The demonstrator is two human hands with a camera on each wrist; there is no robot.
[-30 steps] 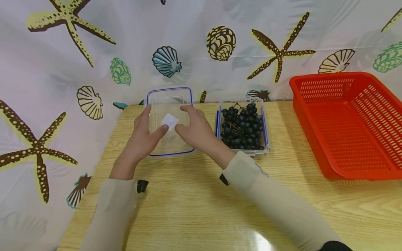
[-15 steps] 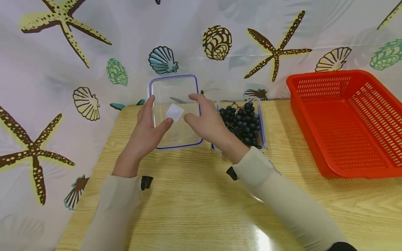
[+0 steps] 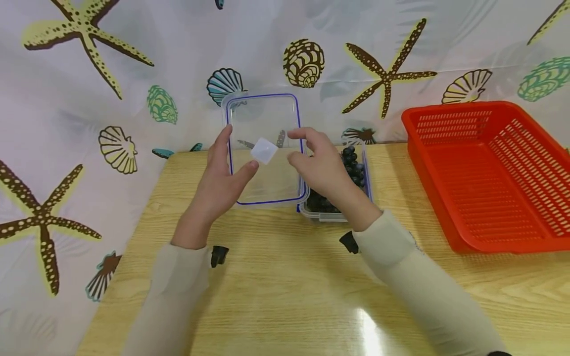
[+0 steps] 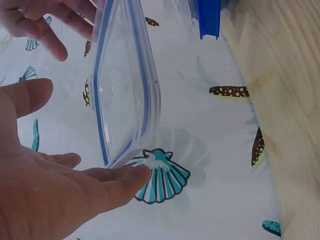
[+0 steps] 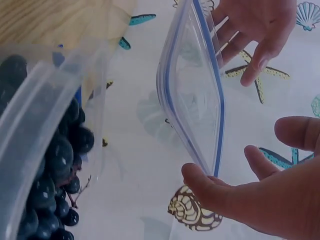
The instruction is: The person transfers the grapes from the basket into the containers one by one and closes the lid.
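Observation:
My two hands hold a clear plastic container lid with a blue seal, raised off the table and tilted upright. A small white square shows in its middle. On the left edge is my left hand, and the right edge is in my right hand. Both wrist views show the lid nearly edge-on, with fingers at its sides and thumbs clear of it. A clear container of dark grapes stands just behind and below my right hand, which partly hides it.
A red plastic basket sits to the right on the wooden table. Behind and to the left hangs a white cloth printed with shells and starfish. A blue clip on the grape container shows in the left wrist view.
Both hands have lifted the lid and brought it rightward, toward the grape container. The lid and right hand now cover more of the grapes.

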